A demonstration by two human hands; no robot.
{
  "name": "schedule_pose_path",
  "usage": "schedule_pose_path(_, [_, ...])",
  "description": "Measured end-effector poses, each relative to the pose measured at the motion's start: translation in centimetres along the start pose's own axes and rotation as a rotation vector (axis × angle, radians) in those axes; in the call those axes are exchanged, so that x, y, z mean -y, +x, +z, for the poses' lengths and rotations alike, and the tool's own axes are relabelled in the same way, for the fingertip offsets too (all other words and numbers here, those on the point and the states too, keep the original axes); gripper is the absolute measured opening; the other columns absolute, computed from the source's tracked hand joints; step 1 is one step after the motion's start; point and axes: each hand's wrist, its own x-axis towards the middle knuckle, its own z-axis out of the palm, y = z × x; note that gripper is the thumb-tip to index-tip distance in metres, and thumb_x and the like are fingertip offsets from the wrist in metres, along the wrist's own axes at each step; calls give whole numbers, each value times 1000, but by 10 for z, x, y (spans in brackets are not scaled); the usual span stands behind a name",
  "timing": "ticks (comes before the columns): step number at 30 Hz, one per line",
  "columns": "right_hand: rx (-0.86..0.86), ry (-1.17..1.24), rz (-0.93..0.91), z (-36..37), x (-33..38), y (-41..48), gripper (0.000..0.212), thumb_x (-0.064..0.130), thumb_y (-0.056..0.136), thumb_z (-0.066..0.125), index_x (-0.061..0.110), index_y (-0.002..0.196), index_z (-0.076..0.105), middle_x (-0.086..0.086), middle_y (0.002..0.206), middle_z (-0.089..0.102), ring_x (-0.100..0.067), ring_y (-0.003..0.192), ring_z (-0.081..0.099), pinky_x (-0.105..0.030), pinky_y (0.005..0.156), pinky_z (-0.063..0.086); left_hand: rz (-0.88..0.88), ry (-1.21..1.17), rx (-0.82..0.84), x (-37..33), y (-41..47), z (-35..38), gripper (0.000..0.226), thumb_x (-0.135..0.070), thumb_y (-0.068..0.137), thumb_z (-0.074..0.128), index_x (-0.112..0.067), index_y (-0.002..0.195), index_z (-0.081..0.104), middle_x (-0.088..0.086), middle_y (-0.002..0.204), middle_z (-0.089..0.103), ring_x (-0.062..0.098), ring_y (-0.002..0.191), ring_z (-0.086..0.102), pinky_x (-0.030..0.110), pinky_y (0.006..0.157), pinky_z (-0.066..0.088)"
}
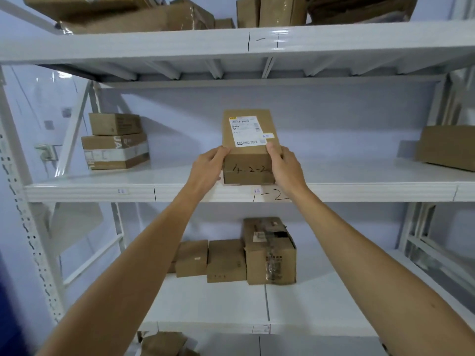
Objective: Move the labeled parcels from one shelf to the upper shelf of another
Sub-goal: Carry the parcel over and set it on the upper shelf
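Observation:
A brown cardboard parcel (248, 140) with a white shipping label on top and "4-2-2" handwritten on its near face rests at the front edge of the middle shelf (102, 192), marked "1-2". My left hand (208, 165) grips its left side and my right hand (284, 167) grips its right side, thumbs on top. Both arms reach up from below. The upper shelf (154, 44), marked "1-1", runs above.
Two stacked boxes (115, 141) sit at the left of the middle shelf, and one box (447, 147) at its right end. Several boxes (239, 258) stand on the lower shelf. The top shelf is crowded with cartons (144, 14). A white upright post (28, 227) is at left.

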Motion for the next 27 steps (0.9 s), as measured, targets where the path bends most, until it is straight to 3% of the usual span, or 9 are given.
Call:
schedule_pose_path(3, [45, 13, 85, 4, -4, 18, 87, 88, 82, 22, 30, 138, 56, -3, 132, 59, -25, 120, 58, -51, 108, 45, -74, 51, 51, 6, 22, 7, 57, -63, 94, 45, -23, 124, 71, 2, 115, 75, 24, 110, 68, 38, 84, 58])
schedule_pose_path(6, [87, 14, 175, 5, -6, 30, 89, 88, 81, 20, 31, 139, 55, -5, 136, 58, -27, 122, 57, -47, 103, 45, -69, 84, 83, 14, 37, 13, 57, -68, 89, 54, -24, 123, 69, 0, 112, 75, 20, 105, 70, 39, 91, 59])
schedule_pose_path(8, [130, -5, 210, 4, -8, 33, 95, 89, 81, 17, 28, 145, 51, -4, 141, 56, -27, 126, 54, -45, 102, 42, -60, 106, 100, 23, 42, 17, 48, -58, 89, 66, -24, 123, 69, -1, 109, 75, 17, 96, 71, 37, 89, 59])
schedule_pose_path(10, [156, -40, 219, 5, -12, 37, 100, 89, 82, 13, 24, 150, 47, -5, 149, 53, -28, 134, 50, -48, 110, 39, -62, 162, 92, 36, 48, 21, 39, -46, 90, 72, -22, 121, 71, 1, 112, 76, 21, 98, 72, 38, 92, 59])
schedule_pose_path(14, [187, -44, 207, 11, -20, 47, 77, 70, 99, 24, 19, 155, 39, -5, 155, 49, -29, 141, 46, -47, 117, 36, -62, 266, 36, 53, 57, 24, 45, -44, 88, 72, -28, 130, 70, -1, 118, 77, 22, 112, 70, 42, 104, 53])
schedule_pose_path(18, [187, -47, 242, 16, -28, 55, 66, 58, 103, 33, 18, 155, 37, -6, 155, 48, -30, 141, 46, -49, 118, 35, -69, 336, -14, 54, 62, 27, 50, -41, 91, 72, -29, 138, 65, 1, 123, 76, 25, 113, 70, 38, 102, 52])
schedule_pose_path(21, [180, -38, 267, 16, -32, 56, 73, 58, 103, 35, 16, 162, 20, -7, 165, 34, -33, 150, 35, -49, 121, 29, -121, 242, -34, 59, 66, 24, 77, -44, 86, 78, -22, 153, 46, 5, 135, 67, 31, 115, 70, 46, 103, 55])
schedule_pose_path(23, [149, 26, 281, 11, -34, 55, 79, 60, 103, 37, 16, 163, 12, -8, 169, 28, -33, 154, 30, -49, 121, 25, -146, 153, -73, 59, 61, 22, 84, -45, 84, 81, -19, 153, 41, 6, 136, 62, 33, 112, 71, 47, 101, 56])
schedule_pose_path(27, [41, 179, 259, 5, -40, 51, 75, 61, 97, 45, 19, 158, 30, -9, 156, 47, -28, 141, 47, -45, 116, 37, 7, 84, -237, 51, 24, 26, 57, -40, 90, 76, -19, 137, 52, 3, 119, 68, 26, 90, 74, 44, 87, 61])
